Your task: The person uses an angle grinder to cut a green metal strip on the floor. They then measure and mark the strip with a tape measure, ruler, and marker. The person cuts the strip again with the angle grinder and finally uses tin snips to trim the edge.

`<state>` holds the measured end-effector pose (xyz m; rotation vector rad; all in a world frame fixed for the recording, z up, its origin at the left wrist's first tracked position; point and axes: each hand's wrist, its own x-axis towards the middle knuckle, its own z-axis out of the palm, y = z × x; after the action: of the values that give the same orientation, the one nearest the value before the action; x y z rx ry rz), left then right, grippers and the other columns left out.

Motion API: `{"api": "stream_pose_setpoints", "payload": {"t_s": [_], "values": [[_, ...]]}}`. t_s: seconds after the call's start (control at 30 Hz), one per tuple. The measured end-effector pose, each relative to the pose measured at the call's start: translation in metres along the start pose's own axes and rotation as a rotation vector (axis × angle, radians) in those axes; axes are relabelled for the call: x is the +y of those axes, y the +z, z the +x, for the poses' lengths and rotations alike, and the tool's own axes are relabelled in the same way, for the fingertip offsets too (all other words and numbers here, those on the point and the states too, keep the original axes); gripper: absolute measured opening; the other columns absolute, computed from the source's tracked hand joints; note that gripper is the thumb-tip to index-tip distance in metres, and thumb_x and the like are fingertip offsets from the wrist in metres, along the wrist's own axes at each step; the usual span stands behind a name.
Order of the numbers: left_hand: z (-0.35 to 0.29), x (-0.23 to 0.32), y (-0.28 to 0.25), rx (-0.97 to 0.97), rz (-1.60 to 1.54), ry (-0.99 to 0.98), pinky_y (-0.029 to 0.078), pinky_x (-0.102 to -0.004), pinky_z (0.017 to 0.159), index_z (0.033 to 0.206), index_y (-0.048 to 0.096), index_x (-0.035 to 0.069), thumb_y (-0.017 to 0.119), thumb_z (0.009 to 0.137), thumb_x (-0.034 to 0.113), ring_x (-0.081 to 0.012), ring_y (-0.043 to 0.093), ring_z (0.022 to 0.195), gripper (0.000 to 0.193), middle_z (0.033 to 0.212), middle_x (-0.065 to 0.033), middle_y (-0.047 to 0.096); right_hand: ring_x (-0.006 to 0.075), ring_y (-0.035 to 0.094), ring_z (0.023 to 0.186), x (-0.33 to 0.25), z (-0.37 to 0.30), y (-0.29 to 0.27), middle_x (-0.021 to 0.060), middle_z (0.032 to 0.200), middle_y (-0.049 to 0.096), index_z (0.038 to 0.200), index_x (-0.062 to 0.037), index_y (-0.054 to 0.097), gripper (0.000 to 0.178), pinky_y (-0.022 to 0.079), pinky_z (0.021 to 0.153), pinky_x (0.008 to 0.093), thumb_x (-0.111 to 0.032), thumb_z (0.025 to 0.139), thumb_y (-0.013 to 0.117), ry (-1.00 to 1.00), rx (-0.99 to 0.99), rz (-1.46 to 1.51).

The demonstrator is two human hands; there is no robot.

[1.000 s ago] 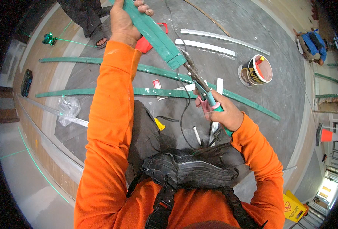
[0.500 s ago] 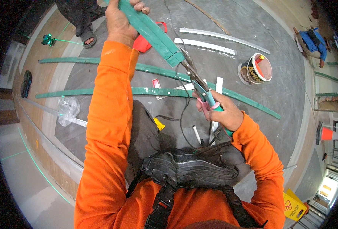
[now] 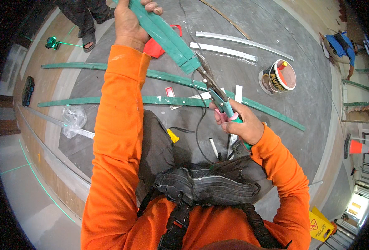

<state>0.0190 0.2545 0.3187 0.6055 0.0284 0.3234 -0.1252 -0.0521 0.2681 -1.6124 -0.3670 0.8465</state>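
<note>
My left hand (image 3: 129, 26) is wrapped round a green metal channel (image 3: 168, 41), which slopes down toward the middle of the view. My right hand (image 3: 248, 123) is closed round the handles of tin snips (image 3: 220, 99), coloured teal and pink. The snips' dark jaws meet the channel's near end, at a crosswise line there; how deep the blades sit on the metal is hard to see. Two long green strips, a far one (image 3: 163, 75) and a near one (image 3: 159, 100), lie on the floor below my hands.
White metal strips (image 3: 224, 50) and a bucket (image 3: 272, 79) with a red-and-yellow tool lie ahead and right. A cable runs across the floor. Near my knees are a yellow tool (image 3: 173, 136) and white marker (image 3: 214, 147). A person's sandalled foot (image 3: 88, 41) and green laser (image 3: 52, 43) are far left.
The snips' handles have come closer together in my right hand. The channel and my left hand have barely moved. The other person's sandalled foot has shifted slightly left.
</note>
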Motion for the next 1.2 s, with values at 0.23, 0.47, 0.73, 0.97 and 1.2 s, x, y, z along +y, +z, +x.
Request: {"api": "stream_pose_setpoints", "payload": {"t_s": [0.23, 0.47, 0.73, 0.97, 1.2], "values": [[-0.002, 0.001, 0.002, -0.026, -0.013, 0.012, 0.04, -0.0262, 0.048, 0.094, 0.046, 0.012, 0.062, 0.093, 0.046, -0.0113, 0.041, 0.052, 0.038, 0.068, 0.0012, 0.039, 0.009, 0.051, 0.08, -0.002, -0.002, 0.007, -0.0001, 0.085, 0.054, 0.109, -0.0016, 0.057, 0.03, 0.044, 0.076, 0.0254, -0.011, 0.081, 0.06, -0.019, 0.044, -0.032], [-0.002, 0.005, 0.002, -0.05, -0.007, 0.015, 0.041, -0.0261, 0.047, 0.094, 0.046, 0.012, 0.06, 0.093, 0.048, -0.0111, 0.042, 0.05, 0.038, 0.067, 0.001, 0.041, 0.0092, 0.051, 0.08, 0.0, -0.003, 0.012, 0.0014, 0.083, 0.055, 0.101, -0.0025, 0.06, 0.022, 0.044, 0.075, 0.0256, -0.014, 0.082, 0.062, -0.027, 0.108, -0.11], [-0.006, 0.008, 0.005, -0.05, 0.014, 0.053, 0.042, -0.0272, 0.047, 0.095, 0.048, 0.012, 0.057, 0.094, 0.048, -0.0113, 0.043, 0.049, 0.038, 0.065, 0.0005, 0.042, 0.0101, 0.053, 0.078, -0.002, -0.003, 0.018, 0.0026, 0.081, 0.057, 0.097, -0.0023, 0.061, 0.021, 0.045, 0.074, 0.0268, -0.016, 0.082, 0.064, -0.083, 0.148, -0.206], [-0.01, 0.0, 0.005, 0.076, 0.27, 0.106, 0.049, -0.0354, 0.063, 0.099, 0.051, 0.006, 0.057, 0.095, 0.048, -0.0196, 0.053, 0.065, 0.043, 0.078, -0.0052, 0.052, 0.0281, 0.062, 0.084, 0.013, 0.002, 0.015, 0.0156, 0.094, 0.062, 0.122, -0.0007, 0.052, 0.049, 0.049, 0.079, 0.0369, -0.017, 0.078, 0.067, -0.184, 0.265, -0.489], [0.005, 0.028, -0.016, 0.281, 0.241, 0.133, 0.041, -0.0319, 0.05, 0.087, 0.048, 0.008, 0.057, 0.09, 0.055, -0.0182, 0.046, 0.057, 0.048, 0.068, -0.003, 0.046, 0.0253, 0.06, 0.098, 0.024, 0.0, 0.001, 0.014, 0.108, 0.061, 0.134, -0.0037, 0.045, 0.064, 0.047, 0.087, 0.0346, -0.015, 0.074, 0.066, -0.147, 0.145, -0.347]]}}
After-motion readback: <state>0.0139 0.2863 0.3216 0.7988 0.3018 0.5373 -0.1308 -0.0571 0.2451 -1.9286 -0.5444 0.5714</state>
